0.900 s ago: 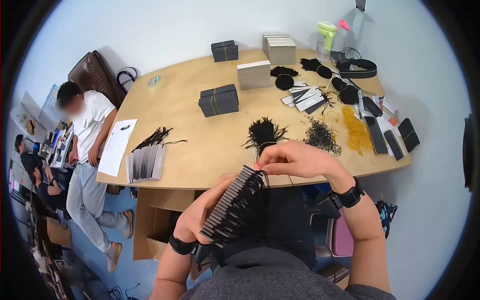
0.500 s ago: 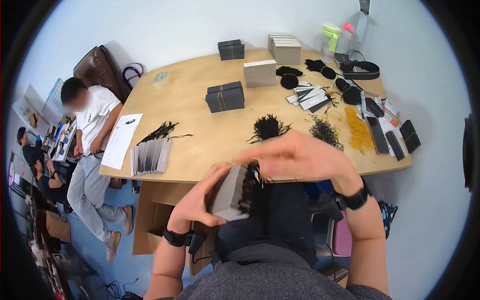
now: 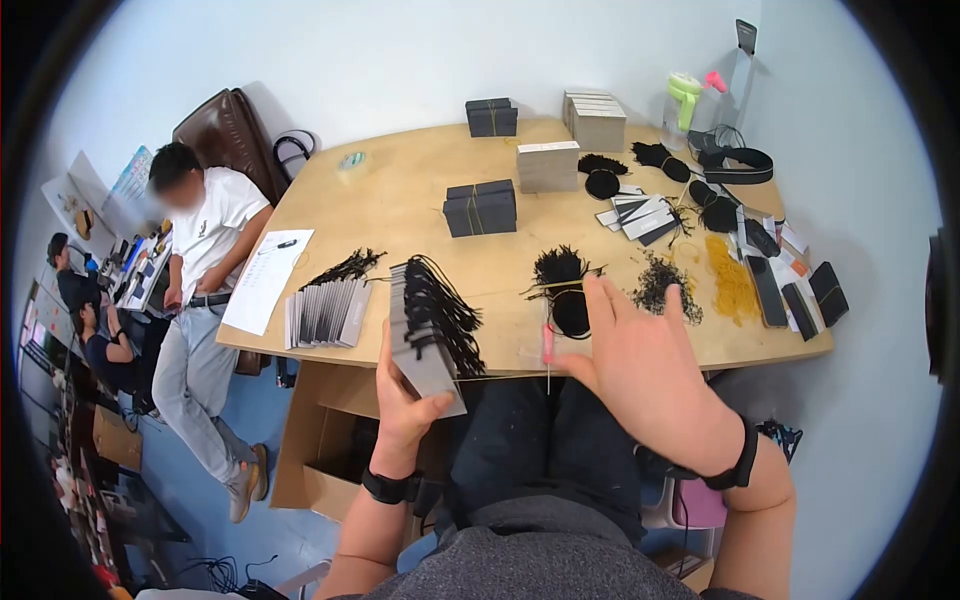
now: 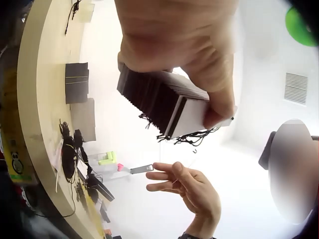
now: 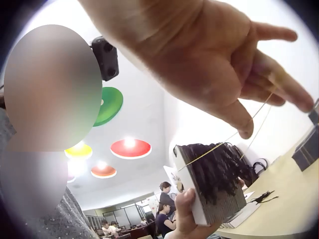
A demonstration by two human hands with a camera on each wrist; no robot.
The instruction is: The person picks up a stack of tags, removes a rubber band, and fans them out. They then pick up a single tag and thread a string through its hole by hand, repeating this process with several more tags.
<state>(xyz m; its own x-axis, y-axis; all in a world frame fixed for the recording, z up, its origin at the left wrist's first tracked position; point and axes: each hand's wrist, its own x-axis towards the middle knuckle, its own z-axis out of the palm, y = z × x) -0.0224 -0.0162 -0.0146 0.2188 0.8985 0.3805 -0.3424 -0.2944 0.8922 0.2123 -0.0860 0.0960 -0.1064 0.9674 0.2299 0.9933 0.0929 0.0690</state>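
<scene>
"While the left hand (image 3: 398, 412) grips one stack (image 3: 432, 372) of tags, just left of the middle of the frame, how does the right hand (image 3: 655, 375) look?"

"Spread wide, right of centre, fingers out straight. One band (image 5: 204, 155) runs taut between them and the stack; the right wrist view shows it best."

"Can you count the cords (image 3: 437, 305) on the stack?"

"No, they overlap too much. They're black and hang over its right side in the head view."

"And the other things?"

"Two dark bundles (image 3: 480, 209) and two pale blocks (image 3: 548, 167) at upper centre. One jug (image 3: 680, 108), upper right. One heap of yellow bands (image 3: 730, 282) and one of black bits (image 3: 664, 288), both at right."

"Near the hands?"

"One pink tool (image 3: 548, 345), just left of the right thumb. Left of the stack lies one fan of tags (image 3: 327, 312), then one sheet (image 3: 266, 285) farther left."

"Any people?"

"One seated person (image 3: 212, 235) at left, two more people (image 3: 72, 278) at the far left."
</scene>
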